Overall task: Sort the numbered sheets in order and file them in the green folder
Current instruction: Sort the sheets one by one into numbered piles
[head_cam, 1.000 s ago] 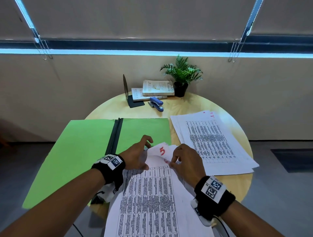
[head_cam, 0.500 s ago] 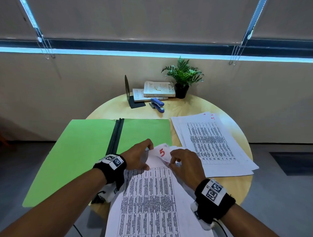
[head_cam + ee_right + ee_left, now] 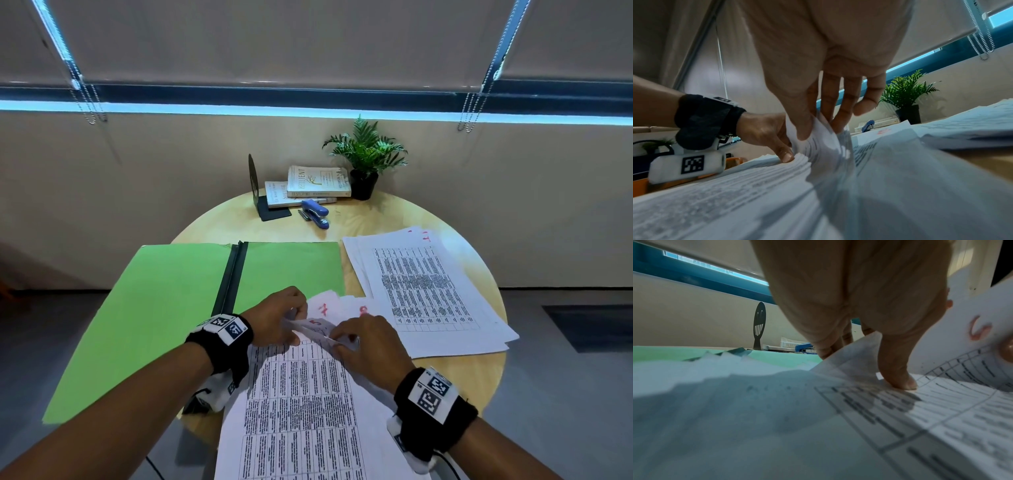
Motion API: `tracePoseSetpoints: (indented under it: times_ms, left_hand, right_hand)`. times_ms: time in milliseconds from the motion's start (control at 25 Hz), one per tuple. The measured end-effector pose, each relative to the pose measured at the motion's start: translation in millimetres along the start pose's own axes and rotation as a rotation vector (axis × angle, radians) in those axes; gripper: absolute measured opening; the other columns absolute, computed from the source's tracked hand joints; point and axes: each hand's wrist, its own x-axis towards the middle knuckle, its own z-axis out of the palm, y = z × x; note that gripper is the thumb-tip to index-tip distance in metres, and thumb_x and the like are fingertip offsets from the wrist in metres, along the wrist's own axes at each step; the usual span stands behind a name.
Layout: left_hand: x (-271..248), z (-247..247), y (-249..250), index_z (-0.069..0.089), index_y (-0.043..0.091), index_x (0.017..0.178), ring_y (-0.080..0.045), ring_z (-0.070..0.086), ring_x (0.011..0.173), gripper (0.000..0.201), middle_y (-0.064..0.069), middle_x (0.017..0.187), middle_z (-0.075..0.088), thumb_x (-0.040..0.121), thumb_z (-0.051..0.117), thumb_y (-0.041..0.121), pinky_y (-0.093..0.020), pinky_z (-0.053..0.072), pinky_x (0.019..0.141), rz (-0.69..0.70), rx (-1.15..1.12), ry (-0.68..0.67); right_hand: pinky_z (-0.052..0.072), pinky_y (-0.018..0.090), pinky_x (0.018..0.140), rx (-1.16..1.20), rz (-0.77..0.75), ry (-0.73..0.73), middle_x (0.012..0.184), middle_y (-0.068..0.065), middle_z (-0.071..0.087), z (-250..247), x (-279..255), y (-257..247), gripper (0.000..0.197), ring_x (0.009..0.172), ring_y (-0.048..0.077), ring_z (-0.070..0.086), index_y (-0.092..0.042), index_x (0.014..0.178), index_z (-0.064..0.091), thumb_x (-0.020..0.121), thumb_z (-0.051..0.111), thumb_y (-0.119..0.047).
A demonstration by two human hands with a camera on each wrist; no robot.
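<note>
Open folder lies at the table's left — near stack of sheets just right of it, both hands on its far end. Second stack sits further right. Behind — bookend, books, stapler, plant at the far edge.

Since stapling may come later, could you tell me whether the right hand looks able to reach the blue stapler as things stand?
Probably yes: the right hand would first have to let go of the sheet corners; bare tabletop leads to the blue stapler.
</note>
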Motion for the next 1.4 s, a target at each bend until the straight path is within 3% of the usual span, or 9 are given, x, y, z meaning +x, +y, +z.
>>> tracePoseSetpoints:
  times_ms: [200,320,520,680,920,1040,1120,1240,1400]
  left_hand:
    - [-1.0,-5.2,-1.1,0.055,0.018,0.114,-0.018,0.06,0.096,0.054,0.002,0.112,0.057,0.068,0.084,0.024,-0.037,0.054,0.082,-0.085,-0.009,-0.067]
    - [-1.3,-12.8,1.0,0.05,0.02,0.106,-0.016,0.065,0.081,0.052,0.002,0.102,0.062,0.068,0.085,0.026,-0.036,0.058,0.072,-0.139,-0.052,-0.121]
    - [1.1,-12.2,0.8,0.061,0.021,0.103,-0.014,0.062,0.092,0.042,0.006,0.104,0.063,0.068,0.083,0.022,-0.025,0.051,0.079,-0.121,0.0,-0.115]
    - [4.8,-11.4,0.3,0.062,0.023,0.095,-0.014,0.06,0.09,0.025,0.005,0.103,0.06,0.074,0.073,0.016,-0.009,0.04,0.065,-0.118,0.006,-0.101]
    - [7.8,-9.9,9.2,0.059,0.003,0.094,-0.005,0.05,0.062,0.023,-0.008,0.097,0.052,0.076,0.064,-0.01,-0.015,0.045,0.051,-0.118,-0.113,-0.133]
    - [9.4,-7.0,3.2,0.057,0.008,0.096,-0.003,0.055,0.062,0.02,0.0,0.095,0.054,0.081,0.069,0.002,-0.013,0.044,0.054,-0.094,-0.054,-0.141]
    - [8.5,-6.8,4.1,0.055,0.006,0.091,-0.006,0.056,0.057,0.008,0.0,0.088,0.053,0.089,0.06,0.001,-0.016,0.043,0.05,-0.027,-0.028,-0.086]
    - [10.8,-4.6,1.7,0.061,0.022,0.091,0.002,0.055,0.073,0.025,0.01,0.093,0.055,0.076,0.074,0.006,-0.01,0.042,0.063,-0.106,-0.152,-0.126]
    - [3.3,-7.4,4.5,0.055,-0.004,0.088,-0.013,0.051,0.059,0.01,-0.005,0.09,0.041,0.093,0.046,-0.006,-0.031,0.041,0.05,0.021,-0.044,-0.077]
  right_hand:
    - [0.044,0.027,0.056,0.096,0.078,-0.042,0.064,0.01,0.068,-6.4,-5.3,-5.8,0.025,0.055,0.016,0.059,-0.007,0.073,0.072,0.086,0.068,-0.028]
    - [0.027,0.013,0.044,0.342,0.244,0.09,0.041,-0.009,0.048,-41.7,-1.5,-6.3,0.038,0.04,0.004,0.038,-0.018,0.049,0.06,0.083,0.076,-0.012]
    - [0.033,0.017,0.051,0.373,0.328,0.214,0.042,-0.014,0.045,-132.6,21.4,55.3,0.045,0.043,-0.002,0.036,-0.024,0.044,0.059,0.083,0.072,-0.006]
    - [0.034,0.018,0.048,0.255,0.513,0.291,0.057,0.001,0.045,-183.2,59.6,134.2,0.021,0.056,0.01,0.041,-0.005,0.063,0.064,0.081,0.07,0.004]
    - [0.035,0.024,0.061,0.002,0.704,0.199,0.06,0.003,0.044,-180.4,120.2,212.7,0.031,0.062,0.016,0.042,-0.012,0.052,0.055,0.079,0.069,-0.005]
    - [0.038,0.023,0.062,-0.038,0.777,0.219,0.064,0.008,0.054,-157.3,134.3,225.4,0.014,0.064,0.016,0.051,0.0,0.068,0.07,0.079,0.069,-0.008]
    - [0.045,0.023,0.071,-0.017,0.786,0.203,0.086,0.014,0.073,-142.0,135.8,228.9,0.019,0.085,0.02,0.068,0.003,0.092,0.075,0.081,0.071,-0.012]
    - [0.051,0.028,0.09,-0.003,0.851,0.215,0.11,0.016,0.073,-127.5,131.5,226.6,0.024,0.106,0.028,0.068,0.0,0.1,0.075,0.083,0.074,-0.017]
    - [0.049,0.028,0.085,-0.11,0.84,0.207,0.101,0.019,0.071,-126.9,125.9,213.7,0.04,0.107,0.03,0.066,0.008,0.097,0.069,0.08,0.077,-0.027]
